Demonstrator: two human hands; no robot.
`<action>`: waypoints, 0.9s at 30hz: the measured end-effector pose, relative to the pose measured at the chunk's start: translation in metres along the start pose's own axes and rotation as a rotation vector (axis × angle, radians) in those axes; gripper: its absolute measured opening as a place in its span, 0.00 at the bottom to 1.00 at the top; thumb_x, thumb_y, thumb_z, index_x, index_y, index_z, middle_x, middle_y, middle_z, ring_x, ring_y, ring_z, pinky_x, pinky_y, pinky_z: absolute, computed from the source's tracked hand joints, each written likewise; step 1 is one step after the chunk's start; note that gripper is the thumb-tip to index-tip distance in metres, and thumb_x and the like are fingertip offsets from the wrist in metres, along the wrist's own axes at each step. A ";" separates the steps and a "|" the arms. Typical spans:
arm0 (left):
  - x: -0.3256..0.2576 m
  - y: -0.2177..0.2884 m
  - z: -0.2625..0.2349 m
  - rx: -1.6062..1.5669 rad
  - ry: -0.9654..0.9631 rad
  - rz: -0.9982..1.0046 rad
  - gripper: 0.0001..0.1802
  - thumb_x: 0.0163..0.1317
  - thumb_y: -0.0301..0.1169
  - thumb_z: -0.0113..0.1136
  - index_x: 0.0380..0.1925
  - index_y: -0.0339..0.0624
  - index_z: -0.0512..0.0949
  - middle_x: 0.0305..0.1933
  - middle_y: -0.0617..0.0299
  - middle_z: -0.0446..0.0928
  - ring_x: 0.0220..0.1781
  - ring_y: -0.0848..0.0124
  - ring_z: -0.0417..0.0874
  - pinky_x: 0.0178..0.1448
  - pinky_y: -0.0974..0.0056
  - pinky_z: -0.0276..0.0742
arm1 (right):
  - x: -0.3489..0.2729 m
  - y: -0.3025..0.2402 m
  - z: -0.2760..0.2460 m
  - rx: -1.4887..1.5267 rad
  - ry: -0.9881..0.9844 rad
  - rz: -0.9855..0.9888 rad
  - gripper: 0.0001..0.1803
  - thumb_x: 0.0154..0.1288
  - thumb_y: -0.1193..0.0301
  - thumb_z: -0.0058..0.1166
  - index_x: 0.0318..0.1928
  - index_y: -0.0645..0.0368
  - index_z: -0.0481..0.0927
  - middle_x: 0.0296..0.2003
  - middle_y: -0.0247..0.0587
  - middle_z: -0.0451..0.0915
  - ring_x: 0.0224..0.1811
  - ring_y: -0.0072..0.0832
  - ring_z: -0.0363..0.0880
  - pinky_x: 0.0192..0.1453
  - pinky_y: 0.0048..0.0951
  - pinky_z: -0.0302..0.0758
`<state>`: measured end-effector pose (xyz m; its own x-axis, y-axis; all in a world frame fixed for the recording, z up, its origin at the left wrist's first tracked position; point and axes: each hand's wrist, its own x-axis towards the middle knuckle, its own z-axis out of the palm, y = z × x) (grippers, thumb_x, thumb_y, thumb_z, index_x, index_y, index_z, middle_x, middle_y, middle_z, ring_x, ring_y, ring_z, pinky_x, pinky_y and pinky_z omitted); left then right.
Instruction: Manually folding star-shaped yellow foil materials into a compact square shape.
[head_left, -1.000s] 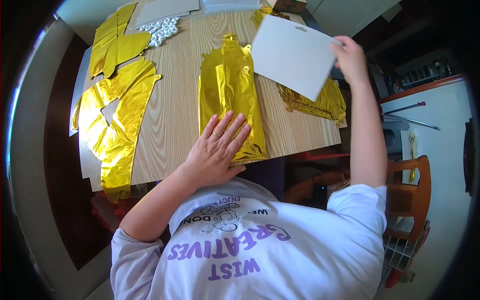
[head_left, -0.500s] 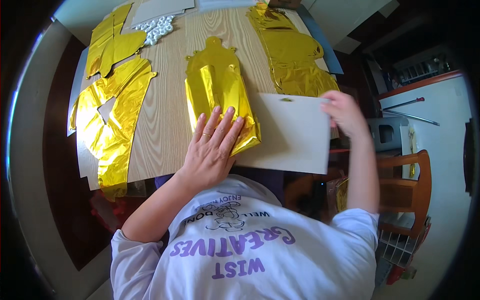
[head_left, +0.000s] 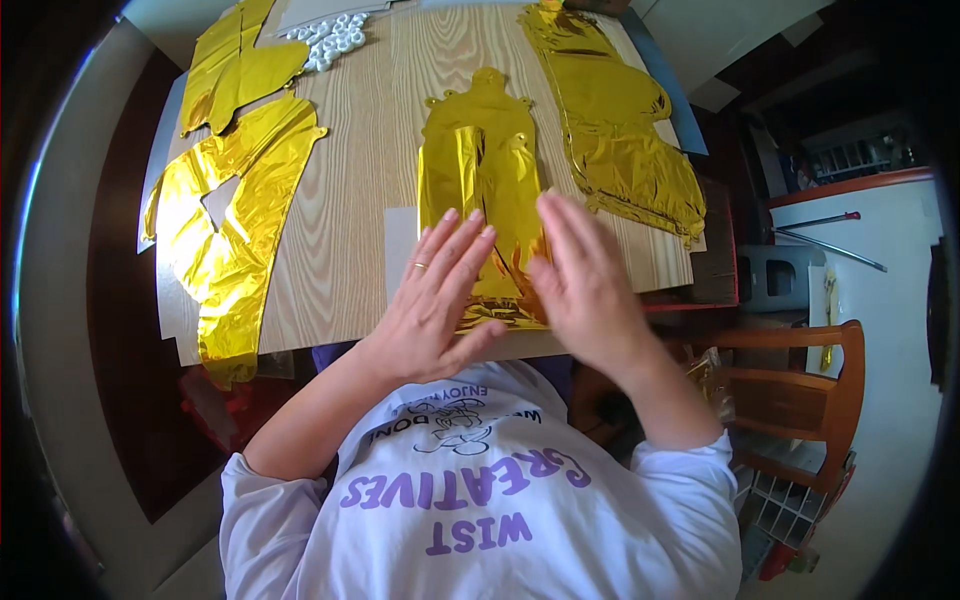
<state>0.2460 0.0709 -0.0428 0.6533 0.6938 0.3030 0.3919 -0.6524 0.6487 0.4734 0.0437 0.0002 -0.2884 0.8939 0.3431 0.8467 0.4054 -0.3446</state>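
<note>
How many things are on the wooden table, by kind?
Flat gold foil balloons: 4 – centre one under both hands, right one, left one, far-left one
White card sheet under the centre balloon: 1
Cluster of small white balls: 1
Pale sheet at the far edge: 1
Total: 7
Left hand and right hand lie flat, open.

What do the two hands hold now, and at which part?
Nothing is gripped. The left hand and right hand lie flat, fingers straight, on the near end of the gold foil balloon.
</note>
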 end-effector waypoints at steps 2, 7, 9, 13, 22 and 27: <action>-0.003 -0.003 -0.009 0.167 -0.090 0.003 0.45 0.70 0.54 0.55 0.77 0.36 0.57 0.82 0.43 0.52 0.84 0.43 0.47 0.84 0.42 0.40 | -0.020 -0.011 0.019 -0.028 -0.133 0.054 0.38 0.74 0.59 0.53 0.75 0.68 0.59 0.75 0.61 0.58 0.77 0.54 0.58 0.79 0.59 0.51; -0.019 -0.014 -0.013 0.439 -0.207 -0.016 0.43 0.73 0.55 0.48 0.77 0.35 0.58 0.82 0.45 0.53 0.85 0.50 0.49 0.84 0.43 0.38 | -0.038 -0.005 0.050 -0.138 -0.212 0.067 0.41 0.75 0.52 0.49 0.77 0.67 0.56 0.79 0.58 0.51 0.81 0.52 0.49 0.82 0.60 0.40; -0.021 -0.013 -0.014 0.489 -0.224 -0.035 0.44 0.73 0.57 0.46 0.77 0.35 0.57 0.83 0.46 0.53 0.85 0.52 0.49 0.85 0.45 0.38 | -0.037 -0.002 0.050 -0.158 -0.220 0.060 0.42 0.75 0.50 0.48 0.77 0.66 0.56 0.79 0.57 0.51 0.82 0.50 0.48 0.82 0.60 0.39; -0.023 -0.015 -0.018 0.507 -0.221 -0.064 0.45 0.73 0.59 0.47 0.77 0.35 0.57 0.83 0.46 0.53 0.85 0.52 0.49 0.85 0.46 0.38 | -0.031 0.005 0.053 -0.175 -0.242 0.016 0.43 0.75 0.48 0.47 0.78 0.65 0.55 0.80 0.53 0.50 0.83 0.47 0.46 0.83 0.60 0.37; -0.023 -0.021 -0.029 0.365 -0.178 -0.063 0.46 0.71 0.59 0.49 0.76 0.34 0.58 0.81 0.45 0.56 0.84 0.52 0.53 0.84 0.45 0.43 | -0.027 0.007 0.055 -0.170 -0.276 0.017 0.44 0.75 0.48 0.47 0.79 0.62 0.53 0.81 0.51 0.46 0.84 0.46 0.43 0.83 0.60 0.35; 0.001 -0.026 -0.041 0.351 -0.094 -0.093 0.45 0.72 0.58 0.50 0.75 0.34 0.59 0.80 0.45 0.58 0.83 0.51 0.54 0.84 0.44 0.44 | -0.026 0.004 0.052 -0.173 -0.281 0.015 0.44 0.75 0.48 0.47 0.80 0.62 0.52 0.81 0.52 0.46 0.84 0.47 0.42 0.83 0.60 0.35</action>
<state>0.2098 0.1007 -0.0311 0.6551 0.7343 0.1779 0.6396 -0.6643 0.3868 0.4607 0.0318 -0.0555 -0.3673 0.9270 0.0763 0.9081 0.3751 -0.1860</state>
